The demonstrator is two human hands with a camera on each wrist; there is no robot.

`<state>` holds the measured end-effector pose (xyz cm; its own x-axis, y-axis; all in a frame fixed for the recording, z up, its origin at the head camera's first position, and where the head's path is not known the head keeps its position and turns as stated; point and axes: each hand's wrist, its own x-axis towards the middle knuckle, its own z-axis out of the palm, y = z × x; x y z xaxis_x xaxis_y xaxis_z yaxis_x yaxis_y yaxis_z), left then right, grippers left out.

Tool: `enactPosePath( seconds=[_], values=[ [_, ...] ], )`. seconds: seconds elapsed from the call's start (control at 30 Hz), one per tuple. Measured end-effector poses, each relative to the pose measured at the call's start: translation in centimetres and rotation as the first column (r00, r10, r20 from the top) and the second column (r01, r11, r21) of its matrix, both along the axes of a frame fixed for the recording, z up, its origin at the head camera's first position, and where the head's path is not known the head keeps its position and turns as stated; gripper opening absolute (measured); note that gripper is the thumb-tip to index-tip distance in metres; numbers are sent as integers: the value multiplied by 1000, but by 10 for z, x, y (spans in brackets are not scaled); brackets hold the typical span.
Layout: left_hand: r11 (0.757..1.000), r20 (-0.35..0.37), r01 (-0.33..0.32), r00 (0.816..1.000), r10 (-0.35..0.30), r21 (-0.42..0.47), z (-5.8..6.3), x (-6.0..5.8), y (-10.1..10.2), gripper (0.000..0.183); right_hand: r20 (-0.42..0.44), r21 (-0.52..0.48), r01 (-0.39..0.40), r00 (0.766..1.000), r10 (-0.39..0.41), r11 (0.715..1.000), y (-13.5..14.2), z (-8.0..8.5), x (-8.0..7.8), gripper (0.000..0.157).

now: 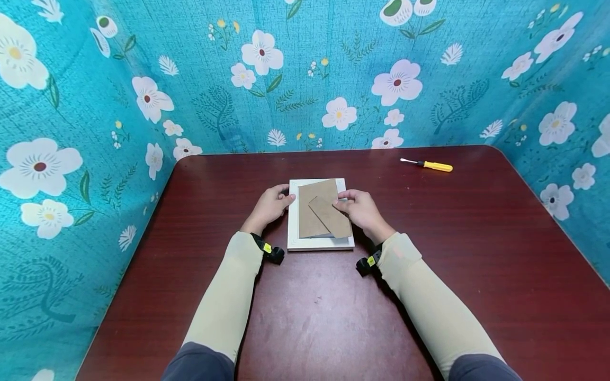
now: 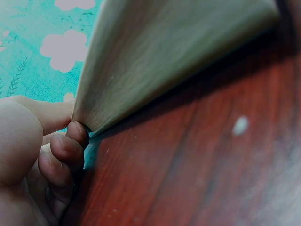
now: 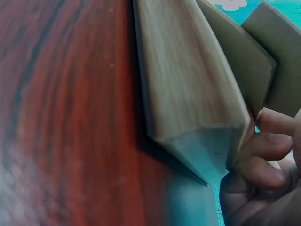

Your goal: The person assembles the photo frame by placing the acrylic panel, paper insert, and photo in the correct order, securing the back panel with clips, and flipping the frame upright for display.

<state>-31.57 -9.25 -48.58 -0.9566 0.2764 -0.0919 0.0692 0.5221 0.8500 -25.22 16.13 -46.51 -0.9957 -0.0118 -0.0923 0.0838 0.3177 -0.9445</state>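
Floral curtain [image 1: 305, 79] behind table [image 1: 310, 317] | my left grip [image 1: 268, 206] pinches white frame [image 1: 320, 244] just right of it | right grip [image 1: 364, 211] pinches brown board [image 1: 311, 219], askew over the frame | I'd brace left, steer the board by its edge, unbent

Head view bright, even, mostly sharp; pale glare on dark red tabletop [image 1: 324, 312] at 6 o'clock, shadows along inner edges of cream sleeves [image 1: 223, 299]. Left wrist dimmer, picture frame [image 2: 160, 52] soft, floral curtain [image 2: 28, 52] washed out at 10, blurry glare at 4. Right wrist also soft, hazy glare at 8.
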Motion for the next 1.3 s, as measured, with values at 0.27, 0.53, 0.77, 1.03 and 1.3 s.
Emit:
enactPosePath(
  seconds=[0.27,0.53,0.77,1.03,1.3],
  values=[
    [1000,2,-8,1000,8,-3,0,-1,0,54,-44,76,-19,999,23,997,-1,3,1,27],
    [1000,-11,-10,1000,10,-7,-2,0,1,53,-54,135,-33,998,41,990,-2,3,3,27],
    [1000,4,-12,1000,12,-3,-3,0,1,53,-81,309,-33,995,61,951,0,2,4,31],
    [1000,-7,-11,1000,11,-5,-1,-1,2,52,-165,505,5,982,91,863,-5,11,8,35],
    [1000,1,-19,1000,19,-6,-2,0,2,52,-209,674,11,962,177,739,-10,17,11,30]
  ],
)
